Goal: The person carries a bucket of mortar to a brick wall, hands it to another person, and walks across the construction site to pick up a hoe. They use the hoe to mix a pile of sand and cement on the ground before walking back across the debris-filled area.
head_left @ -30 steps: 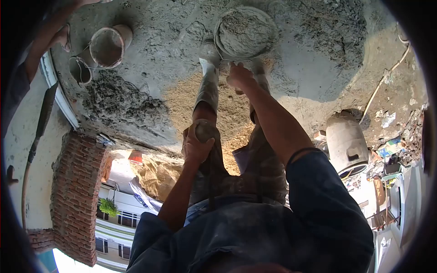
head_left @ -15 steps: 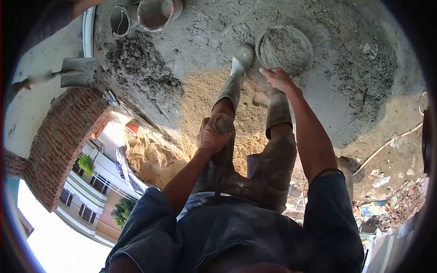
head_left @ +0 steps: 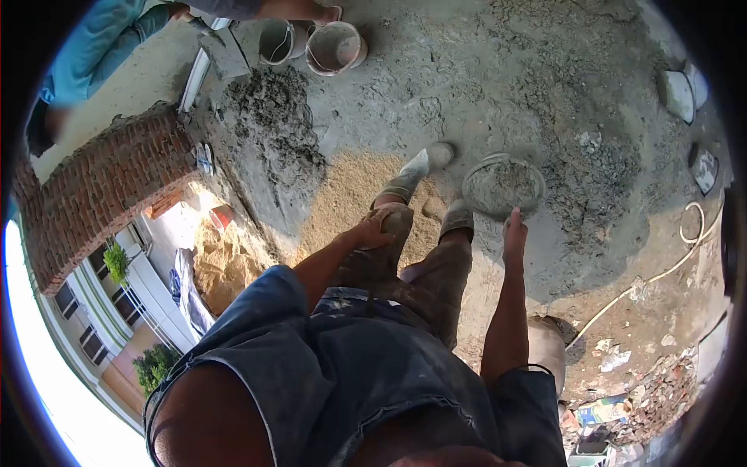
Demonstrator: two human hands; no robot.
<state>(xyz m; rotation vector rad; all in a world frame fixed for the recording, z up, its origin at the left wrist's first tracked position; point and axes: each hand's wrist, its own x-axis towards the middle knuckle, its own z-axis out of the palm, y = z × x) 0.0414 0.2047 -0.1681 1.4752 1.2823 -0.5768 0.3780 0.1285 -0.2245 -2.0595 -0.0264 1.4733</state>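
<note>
We are looking down from the head camera at a rough concrete floor (head_left: pixel 436 70), standing in mortar-caked rubber boots (head_left: pixel 424 166) at the centre of the frame. Our left hand (head_left: pixel 376 230) lies flat on the left knee, fingers loosely spread and gripping nothing; it seems to serve as a prop for the bent back. Our right hand (head_left: pixel 514 233) hangs straight down at centre right, fingers together and pointing at the floor, empty as far as we can tell. Its fingertips are just below the near rim of a round pan (head_left: pixel 503 186) filled with grey mortar, which sits on the floor right beside the right boot, close enough to reach without stepping.

A patch of yellow sand (head_left: pixel 342 194) spreads left of the boots, and a heap of dark wet mortar (head_left: pixel 276 117) lies beyond it toward the upper left, next to a low brick wall (head_left: pixel 101 183) at the slab edge. Two buckets (head_left: pixel 315 43) stand at the top centre, near another person in a blue sleeve (head_left: pixel 101 47) at the upper left corner. A pale hose (head_left: pixel 661 272) trails across the floor on the right, and rubble and litter (head_left: pixel 622 389) gather at the lower right.
</note>
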